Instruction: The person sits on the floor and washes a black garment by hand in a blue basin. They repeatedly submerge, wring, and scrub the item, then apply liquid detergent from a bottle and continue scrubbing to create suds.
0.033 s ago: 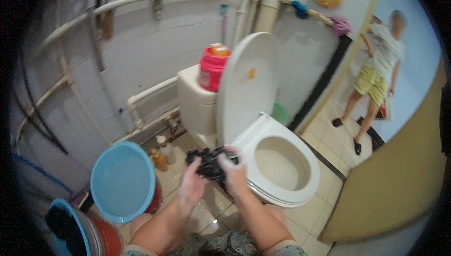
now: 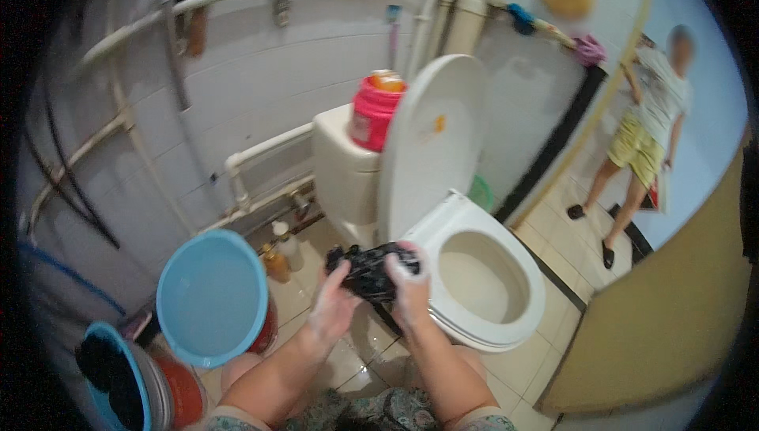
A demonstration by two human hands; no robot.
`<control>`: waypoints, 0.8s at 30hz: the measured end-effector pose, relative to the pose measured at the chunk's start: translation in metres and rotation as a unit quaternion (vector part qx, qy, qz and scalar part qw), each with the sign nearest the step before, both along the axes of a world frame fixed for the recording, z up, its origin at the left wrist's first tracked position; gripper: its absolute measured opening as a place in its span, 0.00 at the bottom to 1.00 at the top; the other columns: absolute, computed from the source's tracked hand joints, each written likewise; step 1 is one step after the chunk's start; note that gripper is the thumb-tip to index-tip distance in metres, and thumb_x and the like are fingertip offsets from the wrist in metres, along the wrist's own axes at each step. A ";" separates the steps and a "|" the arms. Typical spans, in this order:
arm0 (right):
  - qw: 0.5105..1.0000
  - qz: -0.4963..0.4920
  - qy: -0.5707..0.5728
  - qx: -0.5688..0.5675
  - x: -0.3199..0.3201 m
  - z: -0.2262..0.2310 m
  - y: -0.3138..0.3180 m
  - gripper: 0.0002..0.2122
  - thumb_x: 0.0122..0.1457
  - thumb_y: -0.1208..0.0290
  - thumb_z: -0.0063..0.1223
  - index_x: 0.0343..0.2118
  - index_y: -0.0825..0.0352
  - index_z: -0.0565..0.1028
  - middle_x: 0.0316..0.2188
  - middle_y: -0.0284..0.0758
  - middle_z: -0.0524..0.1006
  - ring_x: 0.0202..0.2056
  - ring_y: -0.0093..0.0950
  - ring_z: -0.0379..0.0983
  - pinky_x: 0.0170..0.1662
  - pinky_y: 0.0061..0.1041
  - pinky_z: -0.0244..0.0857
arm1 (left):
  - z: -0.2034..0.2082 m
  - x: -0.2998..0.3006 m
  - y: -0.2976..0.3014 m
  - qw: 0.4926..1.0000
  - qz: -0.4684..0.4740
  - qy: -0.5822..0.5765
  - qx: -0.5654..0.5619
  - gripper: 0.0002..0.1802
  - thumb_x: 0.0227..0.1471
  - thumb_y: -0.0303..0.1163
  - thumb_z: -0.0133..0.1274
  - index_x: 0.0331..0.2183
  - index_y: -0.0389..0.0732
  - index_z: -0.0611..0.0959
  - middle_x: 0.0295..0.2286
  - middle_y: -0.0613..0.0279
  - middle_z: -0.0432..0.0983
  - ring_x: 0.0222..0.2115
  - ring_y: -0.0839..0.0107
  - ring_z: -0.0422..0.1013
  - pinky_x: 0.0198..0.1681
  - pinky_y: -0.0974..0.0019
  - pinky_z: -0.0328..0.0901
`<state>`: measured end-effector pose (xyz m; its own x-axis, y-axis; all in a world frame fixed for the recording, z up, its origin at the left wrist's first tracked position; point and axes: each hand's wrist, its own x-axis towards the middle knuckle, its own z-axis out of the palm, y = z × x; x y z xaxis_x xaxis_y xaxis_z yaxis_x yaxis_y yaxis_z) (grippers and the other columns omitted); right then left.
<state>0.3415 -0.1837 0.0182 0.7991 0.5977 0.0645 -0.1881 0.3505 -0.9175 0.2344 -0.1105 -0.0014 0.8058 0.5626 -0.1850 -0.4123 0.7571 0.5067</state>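
Between my two hands is a crumpled, wet-looking black cloth (image 2: pixel 371 273); what kind of garment it may be, I cannot tell. My left hand (image 2: pixel 334 304) grips its left end with the thumb on top. My right hand (image 2: pixel 409 281) is closed round the other end, with whitish suds on thumb and fingers. Both hands hold the cloth in the air just left of the toilet bowl's rim (image 2: pixel 443 320). A blue basin (image 2: pixel 209 296) of cloudy water rests on a red bucket, left of my forearms.
At lower left, dark cloth (image 2: pixel 111 379) lies in another blue-rimmed tub. Two bottles (image 2: pixel 277 265) stand on the tiles by the wall. A pink bucket (image 2: pixel 371 119) sits on the toilet tank beside the raised lid. A person (image 2: pixel 640 122) stands in the doorway at right.
The room has shifted slightly right in view as my head moved. Both hands keep hold of the black cloth, which is bunched a little differently.
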 end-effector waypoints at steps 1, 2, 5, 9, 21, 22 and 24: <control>1.000 0.004 -0.003 0.002 -0.008 0.009 -0.002 0.15 0.50 0.71 0.54 0.40 0.68 0.68 0.33 0.34 0.70 0.35 0.22 0.66 0.39 0.20 0.63 | -0.001 -0.002 0.002 1.000 0.008 0.002 -0.006 0.17 0.52 0.38 0.47 0.45 0.49 0.66 0.37 0.66 0.71 0.40 0.72 0.67 0.43 0.61 0.63; 1.000 0.006 -0.006 0.003 -0.018 0.017 -0.002 0.14 0.50 0.71 0.54 0.39 0.68 0.68 0.33 0.34 0.69 0.34 0.21 0.66 0.38 0.18 0.63 | -0.002 -0.004 0.003 1.000 0.014 0.004 -0.013 0.18 0.52 0.38 0.48 0.45 0.50 0.66 0.37 0.67 0.71 0.39 0.72 0.67 0.41 0.61 0.64; 0.948 0.072 -0.298 -0.086 -0.051 0.007 -0.011 0.11 0.44 0.72 0.58 0.32 0.66 0.71 0.29 0.33 0.70 0.31 0.26 0.67 0.35 0.23 0.62 | 0.032 -0.016 -0.002 0.999 -0.011 0.032 -0.008 0.12 0.53 0.43 0.47 0.38 0.48 0.70 0.31 0.69 0.72 0.30 0.75 0.69 0.33 0.69 0.66; 0.812 0.060 -0.580 -0.007 -0.073 0.004 -0.007 0.08 0.41 0.71 0.59 0.20 0.63 0.70 0.23 0.35 0.70 0.27 0.36 0.67 0.29 0.31 0.61 | -0.015 -0.010 0.008 0.993 -0.070 -0.014 -0.095 0.14 0.54 0.48 0.43 0.33 0.48 0.73 0.26 0.67 0.72 0.27 0.76 0.69 0.29 0.72 0.66; 0.938 0.257 0.231 0.028 -0.023 -0.012 0.000 0.19 0.56 0.62 0.44 0.49 0.66 0.64 0.42 0.32 0.69 0.44 0.24 0.66 0.48 0.23 0.60 | 0.012 -0.006 -0.002 0.994 -0.031 0.000 -0.108 0.13 0.53 0.45 0.43 0.31 0.46 0.73 0.31 0.61 0.74 0.33 0.67 0.71 0.38 0.61 0.68; 0.917 0.306 0.252 0.042 -0.023 -0.014 -0.002 0.21 0.57 0.61 0.42 0.51 0.66 0.62 0.46 0.32 0.68 0.47 0.25 0.64 0.50 0.24 0.59 | 0.007 -0.005 0.003 0.996 -0.022 -0.013 -0.090 0.16 0.54 0.47 0.42 0.33 0.44 0.73 0.31 0.60 0.74 0.33 0.67 0.71 0.37 0.62 0.69; 0.902 0.364 0.229 0.027 -0.017 -0.011 -0.004 0.20 0.57 0.61 0.42 0.52 0.63 0.62 0.49 0.32 0.65 0.50 0.24 0.63 0.51 0.24 0.58 | 0.002 -0.004 0.012 0.998 -0.030 0.004 -0.062 0.17 0.54 0.48 0.42 0.32 0.43 0.72 0.32 0.61 0.73 0.33 0.68 0.71 0.37 0.62 0.69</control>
